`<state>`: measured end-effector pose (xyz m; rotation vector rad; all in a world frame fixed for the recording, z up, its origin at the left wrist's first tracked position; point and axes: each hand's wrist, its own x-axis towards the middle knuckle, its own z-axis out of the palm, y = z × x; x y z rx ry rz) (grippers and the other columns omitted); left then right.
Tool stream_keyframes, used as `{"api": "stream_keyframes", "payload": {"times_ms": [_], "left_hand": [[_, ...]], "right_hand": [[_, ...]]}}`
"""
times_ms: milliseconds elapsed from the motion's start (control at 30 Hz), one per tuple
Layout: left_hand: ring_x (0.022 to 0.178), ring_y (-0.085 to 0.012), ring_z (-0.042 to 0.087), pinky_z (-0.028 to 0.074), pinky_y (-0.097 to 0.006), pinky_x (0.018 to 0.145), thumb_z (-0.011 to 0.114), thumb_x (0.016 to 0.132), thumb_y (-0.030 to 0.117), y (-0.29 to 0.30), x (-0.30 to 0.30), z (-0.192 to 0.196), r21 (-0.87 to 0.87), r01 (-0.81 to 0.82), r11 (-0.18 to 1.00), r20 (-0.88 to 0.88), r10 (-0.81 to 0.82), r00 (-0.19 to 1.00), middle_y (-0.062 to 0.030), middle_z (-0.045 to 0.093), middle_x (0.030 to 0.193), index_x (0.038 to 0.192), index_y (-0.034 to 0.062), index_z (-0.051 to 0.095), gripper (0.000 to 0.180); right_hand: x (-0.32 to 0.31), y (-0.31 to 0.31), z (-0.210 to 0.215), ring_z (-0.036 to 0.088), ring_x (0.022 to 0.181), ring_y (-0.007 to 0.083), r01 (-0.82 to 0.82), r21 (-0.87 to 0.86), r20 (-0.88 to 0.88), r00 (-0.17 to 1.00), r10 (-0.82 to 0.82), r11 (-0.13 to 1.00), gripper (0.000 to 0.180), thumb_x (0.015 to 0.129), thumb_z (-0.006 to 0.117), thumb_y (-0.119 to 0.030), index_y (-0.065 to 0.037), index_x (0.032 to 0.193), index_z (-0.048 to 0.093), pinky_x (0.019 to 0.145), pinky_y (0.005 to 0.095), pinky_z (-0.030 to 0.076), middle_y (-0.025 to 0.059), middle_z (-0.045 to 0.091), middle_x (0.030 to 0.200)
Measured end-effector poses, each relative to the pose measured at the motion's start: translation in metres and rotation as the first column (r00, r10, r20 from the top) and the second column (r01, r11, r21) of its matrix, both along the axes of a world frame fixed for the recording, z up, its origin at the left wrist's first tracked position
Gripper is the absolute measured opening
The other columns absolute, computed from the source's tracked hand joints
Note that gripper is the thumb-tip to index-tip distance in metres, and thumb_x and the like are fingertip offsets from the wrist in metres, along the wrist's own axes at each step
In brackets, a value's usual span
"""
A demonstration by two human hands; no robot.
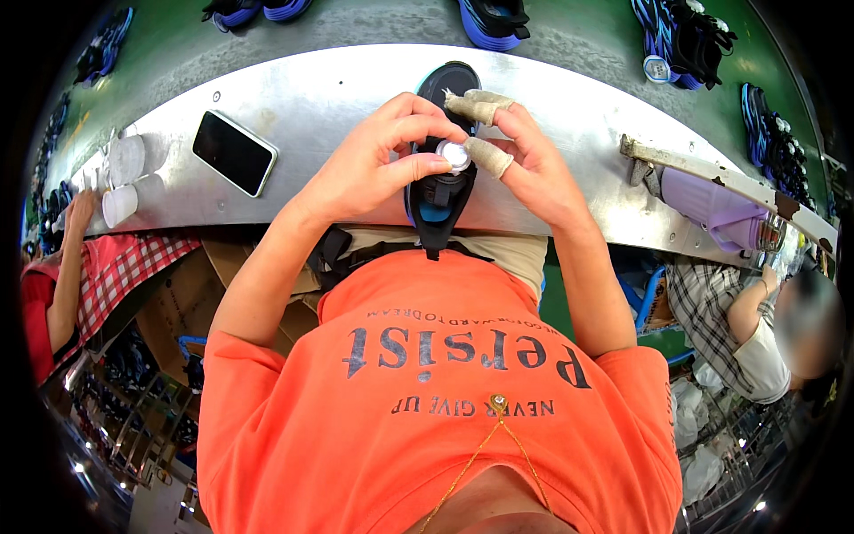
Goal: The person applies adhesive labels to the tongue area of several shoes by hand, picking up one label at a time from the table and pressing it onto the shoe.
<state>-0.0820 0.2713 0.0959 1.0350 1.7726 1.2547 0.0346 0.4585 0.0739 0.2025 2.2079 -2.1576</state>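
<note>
A black shoe (438, 84) with blue inside lies on the metal bench in front of me, toe pointing away and heel toward my body. Over its middle is a small round disc (455, 156), shiny white and silver. My left hand (391, 151) pinches the disc between thumb and forefinger, the other fingers bent above it. My right hand (534, 169) is at the shoe's right side, with beige wraps on thumb and forefinger. Its thumb tip meets the disc's edge, while the forefinger reaches over the toe. Those two digits are apart; the remaining fingers are partly hidden.
On the metal bench (302, 80), a phone (234, 153) lies to the left, near whitish cups (120, 206). A worn metal bar (729, 178) and a purple container (703, 200) are at right. Shoes (494, 22) line the green surface beyond. People work on both sides.
</note>
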Motion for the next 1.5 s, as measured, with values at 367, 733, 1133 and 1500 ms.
{"api": "stream_keyframes", "payload": {"times_ms": [367, 733, 1133, 1500], "left_hand": [[0.106, -0.0214, 0.048, 0.042, -0.031, 0.086, 0.070, 0.078, 0.018, -0.001, 0.021, -0.007, 0.008, -0.146, 0.989, -0.084, 0.146, 0.986, -0.0042, 0.055, 0.113, 0.109, 0.0112, 0.066, 0.032], [0.110, -0.0281, 0.049, 0.041, -0.037, 0.095, 0.068, 0.076, 0.013, -0.007, 0.040, -0.002, 0.063, -0.130, 0.989, -0.408, 0.145, 0.901, -0.0078, 0.056, 0.123, 0.128, 0.0088, 0.053, 0.055], [0.102, -0.0338, 0.059, 0.052, -0.038, 0.082, 0.064, 0.061, -0.005, -0.008, 0.041, -0.015, 0.137, -0.127, 0.982, -0.583, 0.183, 0.791, -0.0147, 0.057, 0.120, 0.125, 0.0042, 0.049, 0.067], [0.102, -0.0349, 0.058, 0.047, -0.036, 0.087, 0.053, 0.079, -0.002, 0.022, -0.147, -0.005, 0.313, -0.481, 0.819, -0.672, 0.549, 0.497, -0.0175, 0.060, 0.114, 0.126, 0.0102, 0.052, 0.049]], "right_hand": [[0.002, -0.004, 0.000, 0.043, 0.123, 0.0225, 0.002, -0.056, 0.029, 1.000, -0.001, 0.998, 0.040, 0.089, 0.060, -0.013, -0.007, 0.129, 0.053, 0.097, 0.0339, 0.042, 0.0133, 0.038, 0.134], [0.004, -0.004, 0.004, 0.043, 0.123, 0.0244, -0.041, 0.038, 0.011, 0.999, 0.040, 0.998, 0.040, 0.090, 0.059, -0.014, -0.008, 0.129, 0.054, 0.097, 0.0350, 0.043, 0.0141, 0.038, 0.134], [-0.006, 0.004, 0.002, 0.055, 0.099, 0.0188, 0.004, 0.253, -0.088, 0.996, 0.019, 0.967, 0.037, 0.086, 0.064, -0.013, -0.011, 0.123, 0.060, 0.084, 0.0288, 0.047, 0.0085, 0.054, 0.113], [-0.113, 0.062, -0.005, 0.060, 0.080, 0.0302, -0.007, 0.807, 0.024, 1.000, -0.021, 0.590, 0.037, 0.080, 0.067, -0.038, -0.014, 0.109, 0.060, 0.069, 0.0411, 0.047, 0.0119, 0.059, 0.084]]}}
